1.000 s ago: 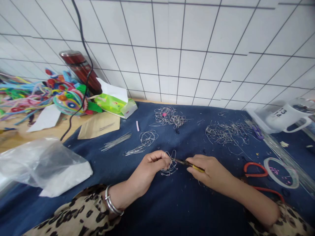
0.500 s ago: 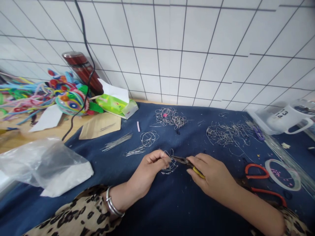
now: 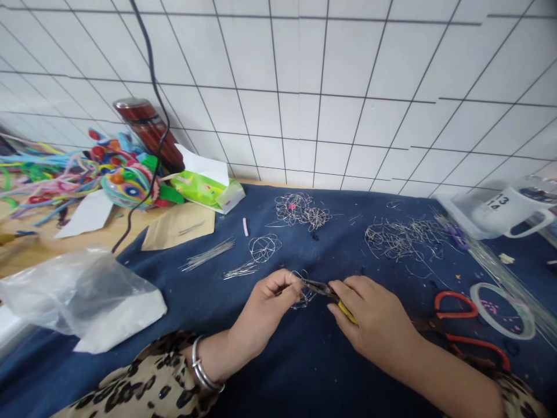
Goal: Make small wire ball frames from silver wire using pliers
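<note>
My left hand [image 3: 270,310] pinches a small openwork shape of bent silver wire [image 3: 308,300] between thumb and fingers; much of it is hidden behind the fingertips. My right hand [image 3: 369,307] is closed round the yellow handles of a pair of needle-nose pliers [image 3: 321,287]. The jaws of the pliers reach left to the wire, right at my left fingertips. Whether the jaws are clamped on it is too small to tell. Just beyond my left hand lie a round wire frame [image 3: 264,248], a short wire bundle [image 3: 241,270] and a bundle of straight wires [image 3: 209,254].
Tangled wire [image 3: 398,237] and a heap of wire shapes [image 3: 300,209] lie at the back. Red-handled scissors [image 3: 455,305] and a round dish [image 3: 531,325] with pink bits are at right, near a white mug [image 3: 513,209]. A plastic bag [image 3: 87,290] lies left.
The pliers' jaws have come a little closer to my left fingertips, and my right hand has turned slightly. The wire shape has tilted in my left hand. The view has shifted slightly.
</note>
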A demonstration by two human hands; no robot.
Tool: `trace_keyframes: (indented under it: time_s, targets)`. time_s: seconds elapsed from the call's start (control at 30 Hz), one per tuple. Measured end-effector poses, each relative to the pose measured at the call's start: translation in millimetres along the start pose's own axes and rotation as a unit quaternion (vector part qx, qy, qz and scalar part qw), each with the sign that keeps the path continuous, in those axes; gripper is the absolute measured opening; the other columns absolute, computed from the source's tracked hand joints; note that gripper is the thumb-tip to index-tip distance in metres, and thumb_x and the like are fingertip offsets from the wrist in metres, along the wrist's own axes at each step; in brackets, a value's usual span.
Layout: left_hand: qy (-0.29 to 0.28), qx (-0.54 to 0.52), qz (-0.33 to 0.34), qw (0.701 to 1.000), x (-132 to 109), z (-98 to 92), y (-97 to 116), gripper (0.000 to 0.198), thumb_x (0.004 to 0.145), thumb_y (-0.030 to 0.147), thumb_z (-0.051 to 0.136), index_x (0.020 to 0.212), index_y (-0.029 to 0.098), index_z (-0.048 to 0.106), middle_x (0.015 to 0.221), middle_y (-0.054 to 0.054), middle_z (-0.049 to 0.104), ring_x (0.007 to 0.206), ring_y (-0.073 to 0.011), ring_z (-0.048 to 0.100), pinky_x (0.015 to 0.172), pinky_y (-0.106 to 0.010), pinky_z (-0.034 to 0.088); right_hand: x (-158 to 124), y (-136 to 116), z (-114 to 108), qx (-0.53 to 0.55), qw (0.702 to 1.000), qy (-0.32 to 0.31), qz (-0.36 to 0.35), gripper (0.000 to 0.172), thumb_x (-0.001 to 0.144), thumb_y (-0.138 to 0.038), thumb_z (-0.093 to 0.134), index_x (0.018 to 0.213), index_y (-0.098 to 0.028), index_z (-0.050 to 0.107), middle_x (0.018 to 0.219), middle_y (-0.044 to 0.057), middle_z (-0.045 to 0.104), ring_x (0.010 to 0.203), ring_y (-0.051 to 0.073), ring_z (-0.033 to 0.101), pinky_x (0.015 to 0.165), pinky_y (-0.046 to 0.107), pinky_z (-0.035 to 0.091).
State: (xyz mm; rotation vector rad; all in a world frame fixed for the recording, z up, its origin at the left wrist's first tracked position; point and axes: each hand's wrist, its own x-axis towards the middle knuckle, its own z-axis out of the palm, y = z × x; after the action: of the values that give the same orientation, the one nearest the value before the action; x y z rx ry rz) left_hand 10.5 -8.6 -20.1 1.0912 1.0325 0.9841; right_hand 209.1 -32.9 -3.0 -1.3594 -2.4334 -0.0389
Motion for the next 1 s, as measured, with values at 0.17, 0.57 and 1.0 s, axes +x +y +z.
trace_keyframes:
  time_s: [0.17, 0.57, 1.0]
  targets:
    - [-0.007, 0.010, -0.002, 1.000, -1, -0.5, 0, 0.016, 0.082, 0.023, 0.056, 0.069, 0.015, 0.058, 0.067, 0.000, 0.055, 0.066, -0.0114, 0.046, 0.064, -0.023, 0.036, 0, 0, -1, -0.015, 1.000, -0.004, -0.009, 0.027, 0.086, -0.026, 0.049, 0.108, -0.014, 0.058, 0.087, 0.008, 0.059, 0.079, 0.020, 0.054, 0.073, 0.036, 0.047]
    - [-0.008, 0.023, -0.006, 1.000, 1, -2.6, -2, 0.015, 0.081, 0.018, 0.055, 0.067, 0.014, 0.056, 0.064, 0.001, 0.052, 0.063, -0.0103, 0.044, 0.062, -0.023, 0.036, 1, 0, -1, -0.029, 0.999, -0.012, -0.025, 0.026, 0.087, -0.027, 0.046, 0.107, -0.014, 0.057, 0.082, 0.007, 0.057, 0.073, 0.018, 0.052, 0.065, 0.032, 0.044]
    - [-0.064, 0.029, -0.020, 0.997, 10, -10.1, 3, 0.016, 0.082, 0.024, 0.057, 0.071, 0.013, 0.060, 0.063, 0.001, 0.051, 0.064, -0.0106, 0.043, 0.064, -0.024, 0.034, 5, 7, -8, 0.015, 0.998, -0.064, 0.002, 0.023, 0.087, -0.028, 0.046, 0.104, -0.018, 0.056, 0.084, 0.006, 0.056, 0.077, 0.019, 0.052, 0.068, 0.033, 0.043]
